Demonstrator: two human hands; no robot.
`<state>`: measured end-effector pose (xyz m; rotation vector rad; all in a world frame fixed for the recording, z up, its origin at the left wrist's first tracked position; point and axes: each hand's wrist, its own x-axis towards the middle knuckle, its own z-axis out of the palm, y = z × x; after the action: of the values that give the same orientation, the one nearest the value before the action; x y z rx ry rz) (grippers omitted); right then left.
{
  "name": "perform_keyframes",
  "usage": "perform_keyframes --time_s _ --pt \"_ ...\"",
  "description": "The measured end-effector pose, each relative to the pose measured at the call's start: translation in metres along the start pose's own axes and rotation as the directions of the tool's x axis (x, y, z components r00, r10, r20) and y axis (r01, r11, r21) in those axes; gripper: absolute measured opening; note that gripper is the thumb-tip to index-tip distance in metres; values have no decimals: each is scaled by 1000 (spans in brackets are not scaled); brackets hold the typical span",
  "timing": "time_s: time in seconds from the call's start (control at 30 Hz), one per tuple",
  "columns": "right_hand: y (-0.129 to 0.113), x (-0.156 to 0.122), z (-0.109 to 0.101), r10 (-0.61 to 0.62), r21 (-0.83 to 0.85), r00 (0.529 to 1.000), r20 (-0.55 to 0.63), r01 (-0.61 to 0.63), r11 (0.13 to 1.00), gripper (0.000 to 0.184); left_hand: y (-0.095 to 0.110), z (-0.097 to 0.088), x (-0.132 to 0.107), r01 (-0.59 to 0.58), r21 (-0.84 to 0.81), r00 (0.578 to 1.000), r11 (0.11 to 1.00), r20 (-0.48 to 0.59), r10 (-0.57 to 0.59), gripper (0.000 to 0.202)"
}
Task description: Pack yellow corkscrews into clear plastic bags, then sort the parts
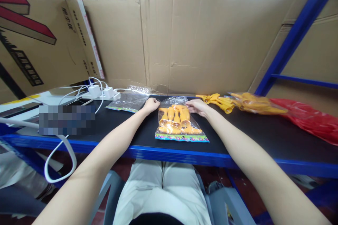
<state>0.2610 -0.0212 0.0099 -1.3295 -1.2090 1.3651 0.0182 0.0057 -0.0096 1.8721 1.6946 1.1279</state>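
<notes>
A clear plastic bag (182, 130) with a colourful printed strip along its near edge lies flat on the black tabletop. Inside it are several orange-yellow pieces (176, 116) with flared, cup-like ends. At the bag's far left corner my left hand (151, 105) is closed, its fingertips pinching the film. My right hand (197, 107) has its fingers bent against the far right edge of the same bag, gripping it there. Left of my left hand lies another clear bag (129, 101), flat, with a similar printed strip.
Loose orange-yellow pieces (218, 102) lie to the right, beside a filled clear bag (250, 102) and a red plastic bag (306, 117). White chargers (101, 92) with cables stand at the left. Cardboard (198, 42) walls the back; a blue rail (179, 154) edges the table.
</notes>
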Motion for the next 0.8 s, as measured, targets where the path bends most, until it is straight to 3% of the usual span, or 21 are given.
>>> perform_keyframes --time_s 0.2,0.4,0.57,0.8 --pt "-2 -2 0 32 49 999 4 -32 998 16 -6 1 7 50 -237 997 970 -48 -63 22" --pt "4 6 -1 7 143 1000 23 -10 990 16 -2 1 5 182 -583 979 792 179 -93 20" --pt "7 8 -2 -7 123 998 60 0 992 11 -1 -1 2 243 -644 961 726 264 -88 20" --pt "6 6 -3 -36 35 999 27 35 999 7 1 -8 0 284 -622 945 730 309 -104 9"
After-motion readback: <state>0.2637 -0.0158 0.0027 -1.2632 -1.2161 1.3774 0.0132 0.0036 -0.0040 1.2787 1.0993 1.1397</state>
